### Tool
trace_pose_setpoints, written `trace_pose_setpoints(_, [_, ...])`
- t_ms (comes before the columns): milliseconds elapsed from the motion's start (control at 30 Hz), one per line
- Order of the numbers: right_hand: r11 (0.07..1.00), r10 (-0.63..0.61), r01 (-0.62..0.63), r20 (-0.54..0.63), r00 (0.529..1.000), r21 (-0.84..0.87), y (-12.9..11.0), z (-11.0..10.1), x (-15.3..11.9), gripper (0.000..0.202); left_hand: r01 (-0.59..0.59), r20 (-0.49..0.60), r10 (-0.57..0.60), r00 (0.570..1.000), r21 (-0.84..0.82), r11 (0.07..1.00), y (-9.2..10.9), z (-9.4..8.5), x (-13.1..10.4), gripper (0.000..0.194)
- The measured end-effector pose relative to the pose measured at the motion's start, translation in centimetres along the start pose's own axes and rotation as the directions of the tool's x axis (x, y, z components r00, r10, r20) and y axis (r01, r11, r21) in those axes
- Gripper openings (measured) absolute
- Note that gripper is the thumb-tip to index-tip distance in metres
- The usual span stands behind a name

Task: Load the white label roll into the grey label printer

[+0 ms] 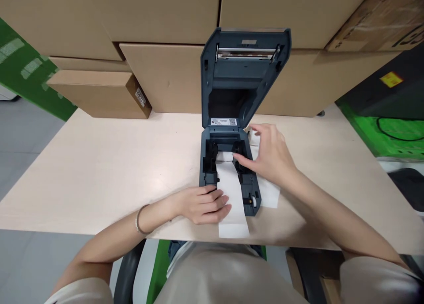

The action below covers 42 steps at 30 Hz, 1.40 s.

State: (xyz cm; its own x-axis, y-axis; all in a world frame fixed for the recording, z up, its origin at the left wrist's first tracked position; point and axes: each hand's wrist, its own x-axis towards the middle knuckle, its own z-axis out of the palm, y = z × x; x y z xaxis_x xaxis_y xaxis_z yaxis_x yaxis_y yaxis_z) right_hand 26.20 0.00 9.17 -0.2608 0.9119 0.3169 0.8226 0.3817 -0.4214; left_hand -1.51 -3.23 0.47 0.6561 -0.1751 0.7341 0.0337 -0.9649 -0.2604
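A dark grey label printer (205,180) stands on the table with its lid (232,81) raised upright. Inside its bay sits a small white paper roll (225,157), and a strip of paper (231,193) runs from it over the front edge. My left hand (203,205) lies at the printer's front left edge, fingers stretched out onto the strip. Over the right wall is my right hand (271,153), thumb and fingers apart, with the thumb tip at the roll's right end. Its index finger is by a second white roll (254,138), partly hidden beside the printer.
White paper (270,193) lies under the printer's right side. A flat cardboard box (99,94) stands on the back left of the table (132,158). Large cartons (168,78) form a wall behind. Past the right edge is a black box (380,89) on a green surface.
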Motion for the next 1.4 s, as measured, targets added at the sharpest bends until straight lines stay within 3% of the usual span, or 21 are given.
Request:
trace_pose_setpoints(67, [0.986, 0.138, -0.141, -0.035, 0.990, -0.093, -0.5, 1.8, -0.5, 0.086, 0.014, -0.014, -0.015, 1.000, -0.010, 1.000, 0.0, 0.1, -0.2, 0.009])
trace_pose_setpoints(133, [0.953, 0.279, -0.270, 0.054, 0.959, -0.136, -0.9, 2.6, -0.6, 0.106, 0.042, 0.008, -0.042, 0.999, -0.051, 0.998, 0.0, 0.2, -0.3, 0.013])
trace_pose_setpoints(200, [0.907, 0.414, -0.388, 0.177, 0.893, -0.160, -1.0, 2.6, -0.3, 0.110, 0.068, 0.032, -0.065, 0.997, -0.102, 0.992, 0.0, 0.2, -0.5, 0.020])
trace_pose_setpoints(267, [0.885, 0.465, -0.438, 0.270, 0.843, -0.157, -0.9, 2.1, 0.1, 0.100, 0.070, 0.025, -0.067, 0.997, -0.100, 0.993, 0.1, 0.3, -0.5, 0.021])
trace_pose_setpoints(400, [0.915, 0.397, -0.400, 0.321, 0.860, -0.060, -0.4, 1.1, 0.4, 0.075, 0.048, 0.008, -0.048, 0.999, -0.061, 0.997, 0.0, 0.3, -0.5, 0.013])
trace_pose_setpoints(500, [0.912, 0.408, -0.398, 0.340, 0.847, -0.101, -0.3, 1.0, 0.3, 0.074, 0.063, 0.045, -0.059, 0.997, -0.097, 0.993, -0.1, 0.2, -0.5, 0.013])
trace_pose_setpoints(667, [0.877, 0.470, -0.394, 0.316, 0.824, -0.276, -0.7, 1.7, 0.5, 0.086, 0.170, 0.180, -0.139, 0.974, -0.168, 0.971, 0.1, -0.3, 0.1, 0.046])
trace_pose_setpoints(933, [0.886, 0.446, -0.355, 0.340, 0.828, -0.299, -0.7, 1.4, 0.7, 0.086, 0.205, 0.229, -0.172, 0.958, -0.127, 0.971, 0.2, -0.8, 1.2, 0.032])
trace_pose_setpoints(1133, [0.913, 0.406, -0.359, 0.356, 0.842, -0.192, -0.4, 0.6, 0.6, 0.073, 0.266, 0.346, -0.203, 0.916, -0.145, 0.953, -0.1, -1.2, 1.7, 0.034])
trace_pose_setpoints(1333, [0.904, 0.427, -0.389, 0.351, 0.834, -0.174, -0.4, 0.9, 0.6, 0.074, 0.383, 0.359, -0.295, 0.886, -0.205, 0.901, -0.4, -1.3, 2.4, 0.068])
trace_pose_setpoints(1400, [0.903, 0.428, -0.382, 0.349, 0.834, -0.195, -0.4, 1.0, 0.6, 0.075, 0.396, 0.394, -0.291, 0.872, -0.218, 0.892, -0.5, -1.4, 2.7, 0.071])
